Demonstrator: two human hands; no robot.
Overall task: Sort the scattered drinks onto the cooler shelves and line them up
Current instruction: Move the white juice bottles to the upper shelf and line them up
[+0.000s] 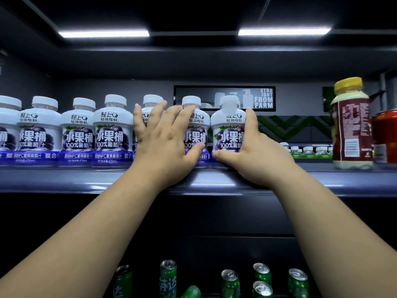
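The right hand is cupping the end white plastic grape-juice bottle with purple label, thumb across its base, as it is standing upright on the dark grey cooler shelf. The left hand, fingers spread, is pressing against two neighbouring matching bottles. The held bottle is probably full, stiff and smooth-sided, so gripping low on the wide body is looking safest against tipping.

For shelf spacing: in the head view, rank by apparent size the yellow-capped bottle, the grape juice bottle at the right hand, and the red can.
1. yellow-capped bottle
2. grape juice bottle
3. red can, cut off by the frame
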